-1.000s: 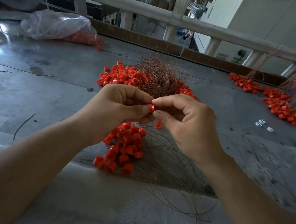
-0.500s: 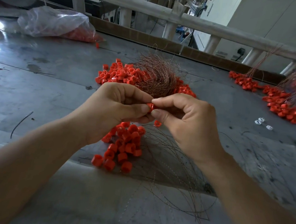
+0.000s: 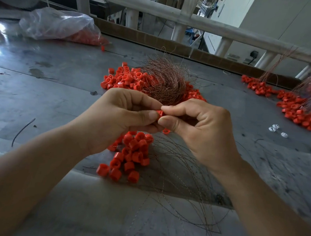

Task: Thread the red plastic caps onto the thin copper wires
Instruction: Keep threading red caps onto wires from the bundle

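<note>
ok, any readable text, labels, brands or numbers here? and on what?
No readable text anywhere.
red caps: no marking visible, the pinched red cap included.
plastic bag: no print visible.
wall sockets: too small and blurred to tell.

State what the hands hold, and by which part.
One red cap, pinched at its sides by fingers of the left hand and right hand.
</note>
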`<state>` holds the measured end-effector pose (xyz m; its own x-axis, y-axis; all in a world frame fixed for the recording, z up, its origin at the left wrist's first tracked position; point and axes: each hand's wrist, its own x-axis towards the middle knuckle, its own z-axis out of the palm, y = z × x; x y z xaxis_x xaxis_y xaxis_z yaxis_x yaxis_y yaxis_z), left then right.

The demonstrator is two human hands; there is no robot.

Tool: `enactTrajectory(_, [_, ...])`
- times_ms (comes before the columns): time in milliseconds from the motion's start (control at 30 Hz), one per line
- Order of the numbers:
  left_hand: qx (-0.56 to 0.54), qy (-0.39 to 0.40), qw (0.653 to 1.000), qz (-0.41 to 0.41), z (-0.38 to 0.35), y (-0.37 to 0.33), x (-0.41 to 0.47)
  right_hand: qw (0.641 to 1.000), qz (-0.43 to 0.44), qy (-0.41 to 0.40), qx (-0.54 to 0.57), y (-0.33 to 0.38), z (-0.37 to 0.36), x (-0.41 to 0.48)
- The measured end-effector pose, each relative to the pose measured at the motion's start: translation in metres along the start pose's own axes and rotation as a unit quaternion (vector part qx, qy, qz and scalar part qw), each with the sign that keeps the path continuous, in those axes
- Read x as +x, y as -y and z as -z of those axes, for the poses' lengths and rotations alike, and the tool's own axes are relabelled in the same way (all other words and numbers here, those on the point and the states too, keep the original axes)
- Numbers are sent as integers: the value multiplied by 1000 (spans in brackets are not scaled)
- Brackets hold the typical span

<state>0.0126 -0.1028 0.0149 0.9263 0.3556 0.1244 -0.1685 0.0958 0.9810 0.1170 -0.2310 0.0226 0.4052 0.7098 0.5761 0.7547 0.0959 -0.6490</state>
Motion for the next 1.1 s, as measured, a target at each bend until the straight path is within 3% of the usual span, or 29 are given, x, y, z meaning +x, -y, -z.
enactTrajectory(233, [-26,51,998,2,3,-3,-3,994,-42,59,85,2,3,2])
enactTrajectory(367, [-37,70,997,12,5,-5,-3,991,-15,133,22,4,5,5])
enactTrajectory(467, [-45,84,995,-1,2,-5,-4,992,-20,127,15,5,4,5])
enactTrajectory(600, [32,82,995,-43,-4,-2,-6,991,-10,122,-62,4,-1,3])
enactTrajectory(1100, [17,82,995,-56,-7,1,-11,994,4,88,-61,7,-5,-2])
